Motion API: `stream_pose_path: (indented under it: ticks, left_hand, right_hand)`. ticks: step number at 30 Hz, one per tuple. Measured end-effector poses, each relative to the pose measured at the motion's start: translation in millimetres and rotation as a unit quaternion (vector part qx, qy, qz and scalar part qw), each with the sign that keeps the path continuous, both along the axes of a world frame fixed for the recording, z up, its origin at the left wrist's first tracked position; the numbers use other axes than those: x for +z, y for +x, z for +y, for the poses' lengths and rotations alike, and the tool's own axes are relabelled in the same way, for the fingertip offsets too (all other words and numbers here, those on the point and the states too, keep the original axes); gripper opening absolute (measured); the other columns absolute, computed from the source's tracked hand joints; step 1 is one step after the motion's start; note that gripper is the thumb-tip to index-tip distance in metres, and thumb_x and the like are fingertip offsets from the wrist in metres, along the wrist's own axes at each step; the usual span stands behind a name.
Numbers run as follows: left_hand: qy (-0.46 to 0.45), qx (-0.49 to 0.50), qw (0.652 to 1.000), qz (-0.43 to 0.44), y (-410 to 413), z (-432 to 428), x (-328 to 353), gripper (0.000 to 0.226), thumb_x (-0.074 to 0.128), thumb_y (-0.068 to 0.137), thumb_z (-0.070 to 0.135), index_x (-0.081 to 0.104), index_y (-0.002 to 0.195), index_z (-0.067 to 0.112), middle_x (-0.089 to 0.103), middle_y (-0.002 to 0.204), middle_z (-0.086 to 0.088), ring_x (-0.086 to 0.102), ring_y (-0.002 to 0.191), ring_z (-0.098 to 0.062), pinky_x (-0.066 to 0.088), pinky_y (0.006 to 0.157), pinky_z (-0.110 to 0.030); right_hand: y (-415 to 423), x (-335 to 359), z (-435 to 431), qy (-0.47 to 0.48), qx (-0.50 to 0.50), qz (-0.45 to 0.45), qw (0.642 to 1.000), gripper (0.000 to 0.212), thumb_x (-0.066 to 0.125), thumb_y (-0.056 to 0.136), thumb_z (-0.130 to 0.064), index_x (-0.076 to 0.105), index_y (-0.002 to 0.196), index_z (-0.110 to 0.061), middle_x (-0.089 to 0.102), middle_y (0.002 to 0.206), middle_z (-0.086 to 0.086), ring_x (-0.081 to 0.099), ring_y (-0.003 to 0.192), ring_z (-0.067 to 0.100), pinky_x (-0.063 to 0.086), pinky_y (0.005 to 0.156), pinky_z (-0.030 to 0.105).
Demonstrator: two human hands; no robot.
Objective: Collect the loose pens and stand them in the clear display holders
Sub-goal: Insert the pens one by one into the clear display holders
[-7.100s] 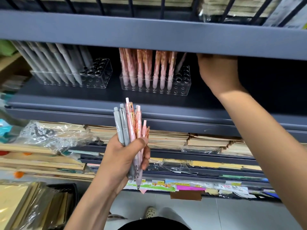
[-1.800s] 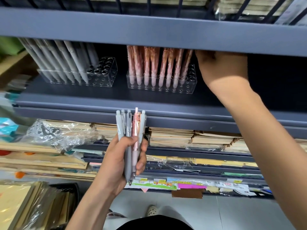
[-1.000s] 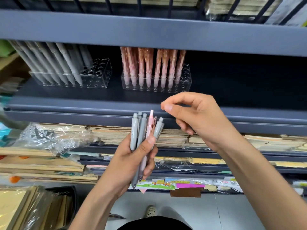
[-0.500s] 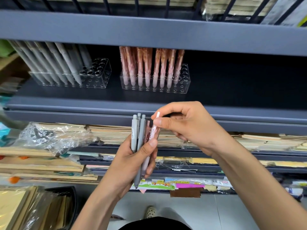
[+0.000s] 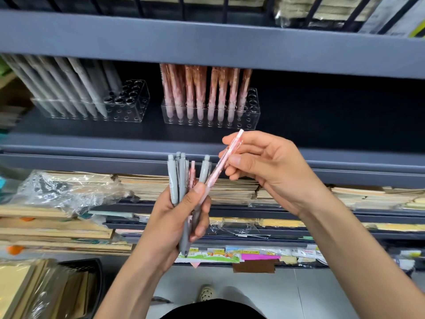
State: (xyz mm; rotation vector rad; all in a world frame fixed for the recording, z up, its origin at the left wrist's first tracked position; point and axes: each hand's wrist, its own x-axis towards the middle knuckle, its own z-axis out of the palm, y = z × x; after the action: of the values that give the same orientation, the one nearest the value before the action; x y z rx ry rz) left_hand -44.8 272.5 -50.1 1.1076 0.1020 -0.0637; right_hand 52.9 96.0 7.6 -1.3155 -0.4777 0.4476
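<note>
My left hand (image 5: 177,217) grips a bundle of pens (image 5: 181,178), mostly grey with one pink, held upright in front of the shelf edge. My right hand (image 5: 266,166) pinches a single pink pen (image 5: 224,161), tilted, its lower end still by the bundle. On the shelf behind stand two clear display holders: the left holder (image 5: 128,107) carries grey pens with several free holes at its right end, and the right holder (image 5: 251,111) carries pink pens with a few free holes at its right end.
A dark shelf board (image 5: 207,49) hangs low above the holders. Stacked paper goods (image 5: 230,189) and wrapped packs (image 5: 69,192) fill the shelves below. A black basket (image 5: 80,272) sits at the lower left. The shelf right of the pink holder is dark and bare.
My right hand came out from under the upper shelf, reached the bundle, pinched a pink pen and is drawing it up and to the right. The left hand stayed almost still.
</note>
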Motion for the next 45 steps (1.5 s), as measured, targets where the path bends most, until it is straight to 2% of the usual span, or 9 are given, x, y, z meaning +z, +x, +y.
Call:
stream_pose_path:
  ticks: [6,9,14,18,21,25,31,40,45]
  left_hand:
    - [-0.022,0.011,0.999,0.048,6,-5,-1,0.031,0.067,0.085,0.035,0.054,0.092,0.008,0.058,0.07,-0.011,0.044,0.038,-0.016,0.033,0.035,-0.021]
    - [-0.018,0.017,0.998,0.051,8,-3,-1,0.025,0.064,0.09,0.029,0.054,0.093,0.006,0.064,0.075,-0.014,0.045,0.038,-0.017,0.034,0.035,-0.021]
    - [0.004,0.008,1.0,0.028,9,-5,2,0.018,0.06,0.089,0.023,0.069,0.074,0.02,0.068,0.082,-0.014,0.05,0.041,-0.017,0.037,0.036,-0.021]
    - [0.021,0.007,0.999,0.025,9,-5,4,0.016,0.061,0.087,0.022,0.07,0.073,0.021,0.07,0.083,-0.015,0.051,0.042,-0.018,0.039,0.038,-0.021]
    - [0.026,0.011,0.999,0.021,9,-4,4,0.011,0.061,0.088,0.02,0.069,0.083,0.014,0.07,0.085,-0.017,0.053,0.044,-0.02,0.042,0.039,-0.023]
    - [0.017,0.033,0.999,0.023,9,-2,3,0.021,0.063,0.088,0.018,0.058,0.095,-0.001,0.071,0.09,-0.021,0.055,0.046,-0.022,0.045,0.04,-0.026]
    - [0.01,0.036,0.999,0.006,6,2,7,0.01,0.062,0.088,0.016,0.062,0.084,0.007,0.071,0.095,-0.024,0.059,0.047,-0.023,0.046,0.041,-0.026]
    - [0.018,0.045,0.999,-0.018,3,8,11,0.011,0.068,0.083,0.021,0.068,0.081,0.01,0.071,0.094,-0.024,0.062,0.051,-0.024,0.047,0.043,-0.026]
    - [0.02,0.051,0.998,-0.012,2,10,12,0.013,0.073,0.084,0.017,0.067,0.084,0.006,0.071,0.093,-0.023,0.064,0.053,-0.026,0.047,0.043,-0.027]
  right_hand:
    - [10,9,-6,0.007,-0.174,-0.079,0.981,0.02,0.073,0.078,-0.003,0.072,0.094,-0.014,0.074,0.083,0.007,0.069,0.071,0.016,0.055,0.068,0.023]
    - [23,27,-15,0.044,-0.303,-0.144,0.941,0.018,0.07,0.079,-0.001,0.068,0.093,-0.012,0.074,0.081,-0.002,0.068,0.074,0.015,0.055,0.07,0.025]
    - [35,43,-17,0.063,-0.45,-0.233,0.86,0.02,0.073,0.078,-0.002,0.066,0.094,-0.011,0.074,0.082,-0.004,0.071,0.082,0.019,0.057,0.08,0.035]
    - [44,42,-7,0.021,-0.446,-0.274,0.852,0.019,0.073,0.08,-0.003,0.067,0.091,-0.018,0.074,0.082,-0.011,0.071,0.084,0.011,0.055,0.08,0.029]
    - [52,36,-1,-0.067,-0.425,-0.323,0.843,0.008,0.071,0.084,-0.016,0.069,0.093,-0.016,0.073,0.088,-0.001,0.071,0.088,0.016,0.055,0.086,0.041]
    - [63,35,7,-0.204,-0.416,-0.37,0.805,0.023,0.064,0.089,-0.033,0.071,0.092,-0.012,0.074,0.088,0.004,0.069,0.088,0.03,0.051,0.088,0.05]
    - [67,38,21,-0.286,-0.375,-0.413,0.779,0.027,0.061,0.092,-0.033,0.072,0.099,-0.009,0.074,0.089,0.006,0.068,0.08,0.025,0.052,0.083,0.03]
    - [71,42,24,-0.317,-0.355,-0.392,0.787,0.029,0.06,0.092,-0.036,0.07,0.107,-0.013,0.072,0.102,0.004,0.066,0.09,0.027,0.05,0.091,0.038]
    - [63,42,21,-0.266,-0.373,-0.33,0.825,0.024,0.068,0.084,-0.04,0.068,0.088,-0.017,0.067,0.077,-0.008,0.066,0.071,0.007,0.055,0.076,0.026]
